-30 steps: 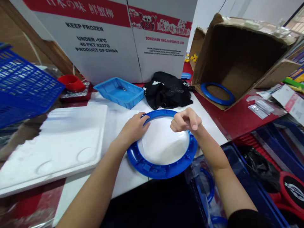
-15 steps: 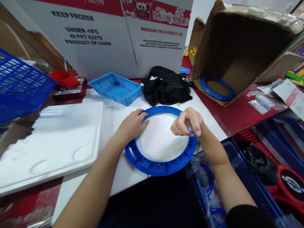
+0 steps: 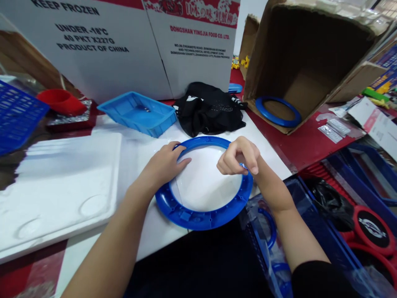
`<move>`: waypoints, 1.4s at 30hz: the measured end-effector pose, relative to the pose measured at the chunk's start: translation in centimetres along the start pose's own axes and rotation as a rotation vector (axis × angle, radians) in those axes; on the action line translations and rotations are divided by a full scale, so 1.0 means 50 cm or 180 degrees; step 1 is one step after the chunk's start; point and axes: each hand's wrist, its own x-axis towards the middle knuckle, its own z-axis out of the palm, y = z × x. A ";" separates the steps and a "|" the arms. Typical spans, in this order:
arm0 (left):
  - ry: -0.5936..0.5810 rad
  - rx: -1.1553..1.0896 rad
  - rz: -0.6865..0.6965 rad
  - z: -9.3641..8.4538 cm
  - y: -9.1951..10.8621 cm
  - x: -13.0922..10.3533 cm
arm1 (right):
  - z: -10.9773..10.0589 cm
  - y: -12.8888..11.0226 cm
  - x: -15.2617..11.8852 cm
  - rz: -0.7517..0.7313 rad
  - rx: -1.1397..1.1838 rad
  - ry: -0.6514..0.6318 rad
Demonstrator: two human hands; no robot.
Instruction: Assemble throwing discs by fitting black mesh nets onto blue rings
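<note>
A blue plastic ring [image 3: 203,220] lies on the white work surface in front of me, its ribbed side with small posts facing up. My left hand [image 3: 166,161] grips its upper left rim, fingers over the outside and thumb on the inner side. Over the ring's right rim my right hand [image 3: 238,156] is closed, with its fingers curled and the index finger bent downward. A small blue and whitish bit shows under those fingertips; whether it is a loose piece or part of the ring I cannot tell.
Behind the ring are a light blue tray [image 3: 139,114] and a black cloth [image 3: 209,109]. A white foam lid [image 3: 68,182] lies at the left. An open cardboard box [image 3: 310,62] at the right holds another blue ring [image 3: 278,111]. Blue crates [image 3: 313,207] stand below, right.
The view has turned slightly, so everything sits a little further left. Both hands and the ring keep almost the same pose.
</note>
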 end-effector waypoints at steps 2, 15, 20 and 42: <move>-0.0008 0.0019 0.0000 0.000 -0.001 0.001 | 0.003 0.000 -0.006 0.0262 0.0000 0.0124; -0.0119 0.0322 -0.0487 -0.027 0.038 -0.008 | 0.037 -0.023 0.035 -0.0389 -0.0688 0.3464; -0.0087 0.0282 -0.0741 -0.037 0.045 -0.013 | 0.001 -0.048 0.003 -0.0719 -0.0947 0.4189; 0.0021 0.0144 -0.0639 -0.050 0.028 -0.019 | -0.104 -0.083 -0.141 -0.0486 -0.5789 0.4867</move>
